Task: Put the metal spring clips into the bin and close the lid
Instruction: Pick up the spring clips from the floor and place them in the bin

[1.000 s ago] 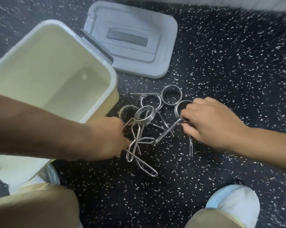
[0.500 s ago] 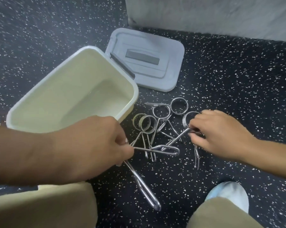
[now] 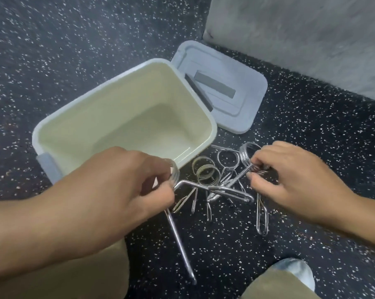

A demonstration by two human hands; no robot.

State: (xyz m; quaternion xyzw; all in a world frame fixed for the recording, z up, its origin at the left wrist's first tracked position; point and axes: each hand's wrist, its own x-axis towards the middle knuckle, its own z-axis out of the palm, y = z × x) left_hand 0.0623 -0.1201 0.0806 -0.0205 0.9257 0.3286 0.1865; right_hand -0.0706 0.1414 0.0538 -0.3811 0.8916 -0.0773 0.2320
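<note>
A cream bin (image 3: 126,117) with a pale rim stands open on the dark speckled floor, nothing inside it. Its grey lid (image 3: 232,98) lies flat on the floor behind the bin's right corner. My left hand (image 3: 122,180) is shut on a spring clip (image 3: 214,189) by its coil, lifted just off the pile at the bin's near right corner; its long handles stick out right and down. My right hand (image 3: 290,180) is shut on a second spring clip (image 3: 247,156), whose coil stands up above my fingers. Several more clips (image 3: 206,171) lie tangled between my hands.
A grey wall or block (image 3: 301,39) rises at the back right, close behind the lid. My knees in tan trousers (image 3: 85,275) and a pale shoe (image 3: 296,270) fill the bottom edge. Speckled floor (image 3: 63,39) extends to the left of the bin.
My left hand has raised its clip off the floor toward the bin's near corner. My right hand has closed on its clip and tilted the coil upward. The camera moved back and up.
</note>
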